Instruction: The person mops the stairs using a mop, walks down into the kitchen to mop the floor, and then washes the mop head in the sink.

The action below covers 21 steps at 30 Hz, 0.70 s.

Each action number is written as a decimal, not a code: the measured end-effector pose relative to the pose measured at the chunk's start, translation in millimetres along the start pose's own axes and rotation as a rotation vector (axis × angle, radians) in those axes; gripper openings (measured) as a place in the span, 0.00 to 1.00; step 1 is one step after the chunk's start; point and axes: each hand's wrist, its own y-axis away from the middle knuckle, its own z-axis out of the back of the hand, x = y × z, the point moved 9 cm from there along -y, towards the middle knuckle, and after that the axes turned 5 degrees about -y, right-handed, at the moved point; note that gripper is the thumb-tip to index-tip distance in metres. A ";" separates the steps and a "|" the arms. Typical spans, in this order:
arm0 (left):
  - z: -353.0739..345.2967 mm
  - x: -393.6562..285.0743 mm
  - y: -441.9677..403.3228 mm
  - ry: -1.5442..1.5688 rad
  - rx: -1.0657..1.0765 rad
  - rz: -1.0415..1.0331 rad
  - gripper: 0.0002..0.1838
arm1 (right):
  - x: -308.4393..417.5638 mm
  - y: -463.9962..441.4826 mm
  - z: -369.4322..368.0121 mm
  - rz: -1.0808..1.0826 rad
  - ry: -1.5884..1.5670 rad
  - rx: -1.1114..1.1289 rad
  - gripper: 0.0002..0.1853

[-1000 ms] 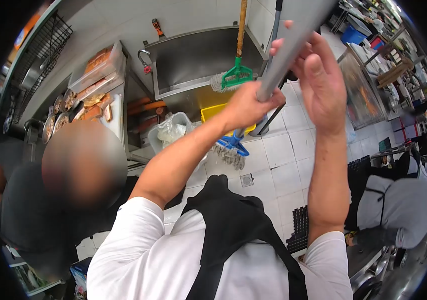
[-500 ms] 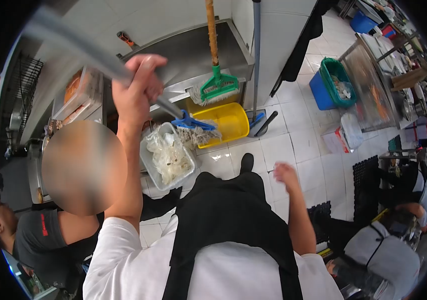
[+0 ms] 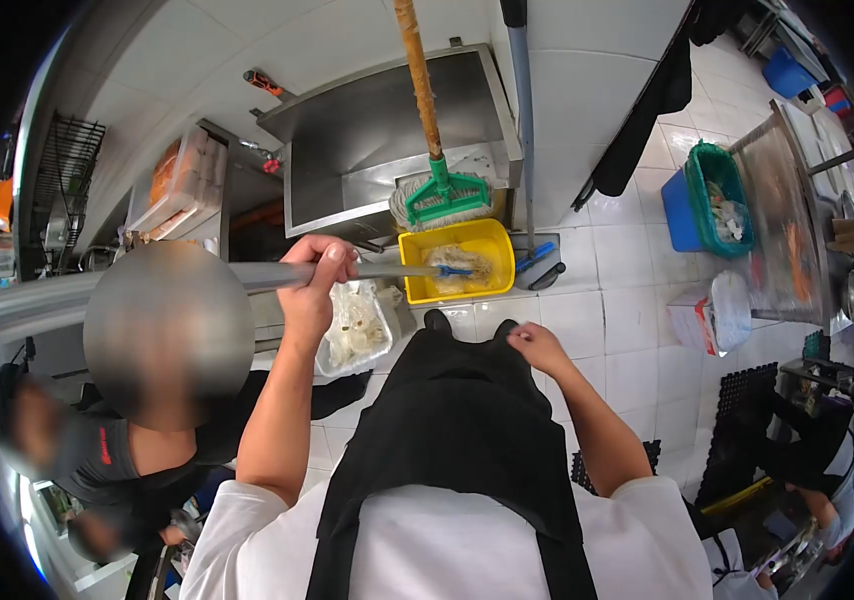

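Observation:
My left hand [image 3: 317, 278] is wrapped round the grey handle of a mop [image 3: 387, 270]. The mop's blue clamp and stringy head are down inside a yellow bucket [image 3: 437, 295] on the floor. In front of my black apron, near my shoes, my right hand [image 3: 537, 348] hangs with its fingers curled in and nothing visible in them. A second mop [image 3: 440, 205], with a green clamp and a taped wooden handle, leans behind the bucket against a steel sink [image 3: 332, 125].
A white bin [image 3: 387, 340] with plastic bags stands left of the bucket. A dustpan [image 3: 545, 262] is at its right. Farther right are a green-lined blue bin [image 3: 682, 215] and a white box [image 3: 687, 312]. Co-workers are on both sides, one close at left [image 3: 97, 450].
The mop head has moved right and into the yellow bucket, and its handle has swung down toward level. My left hand is lower; my right hand has come in toward my apron.

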 end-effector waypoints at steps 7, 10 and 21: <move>3.6 -88.5 10.2 0.266 0.072 -0.225 0.16 | 248.6 -8.6 -72.9 0.853 0.175 -0.314 0.32; 13.9 -182.1 12.9 0.203 0.056 -0.469 0.19 | 304.8 -17.7 -96.5 0.823 -0.140 -0.077 0.26; 34.4 -186.7 30.7 0.136 0.299 -0.527 0.14 | 290.7 -27.4 -102.3 0.854 -0.181 0.201 0.10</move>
